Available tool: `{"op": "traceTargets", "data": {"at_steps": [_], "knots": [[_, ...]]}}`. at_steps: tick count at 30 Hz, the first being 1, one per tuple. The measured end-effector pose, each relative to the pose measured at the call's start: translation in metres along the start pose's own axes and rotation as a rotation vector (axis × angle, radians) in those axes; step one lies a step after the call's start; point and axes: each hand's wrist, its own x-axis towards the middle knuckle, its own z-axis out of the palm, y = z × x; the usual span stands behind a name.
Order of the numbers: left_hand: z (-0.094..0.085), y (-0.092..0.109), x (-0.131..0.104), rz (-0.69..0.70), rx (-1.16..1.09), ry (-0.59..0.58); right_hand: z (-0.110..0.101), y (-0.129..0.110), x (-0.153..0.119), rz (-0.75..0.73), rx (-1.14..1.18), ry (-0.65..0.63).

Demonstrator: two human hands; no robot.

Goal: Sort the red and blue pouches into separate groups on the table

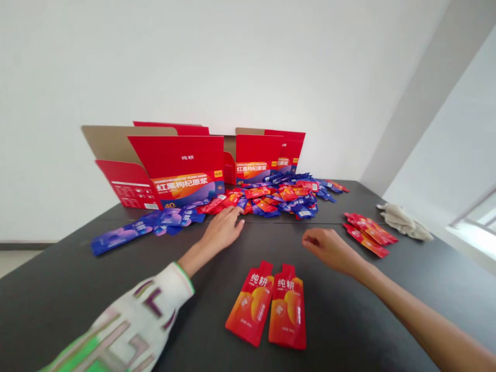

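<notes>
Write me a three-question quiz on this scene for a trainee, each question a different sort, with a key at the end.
1. Short answer: What lies just right of the small group of red pouches?
2. True or false: The fingertips of the left hand are at the near edge of the mixed pile of pouches.
3. Fill in the colour: The two pouches lying side by side nearest the camera are mainly ____.

Key: 1. a pale cloth; 2. true; 3. red
</notes>
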Motion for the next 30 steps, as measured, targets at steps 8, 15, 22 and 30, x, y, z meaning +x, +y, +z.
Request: {"op": "traceTargets", "data": {"at_steps": [8, 15, 22, 30], "knots": [[0.031, -0.019, 0.033, -0.017, -0.130, -0.002, -0.012, 0.098, 0.129, 0.220, -0.302, 0.242], [0.033, -0.013, 0.020, 0.006, -0.231, -0.086, 0.026, 0.116, 0.129, 0.241, -0.339, 0.240], [0.032, 0.004, 0.022, 0.020, -0.270, -0.090, 0.026, 0.089, 0.113, 0.183, -0.491, 0.117], [0.037, 0.016, 0.015, 0.065, -0.279, -0.086, 0.027, 0.058, 0.100, -0.005, -0.552, 0.190]]}}
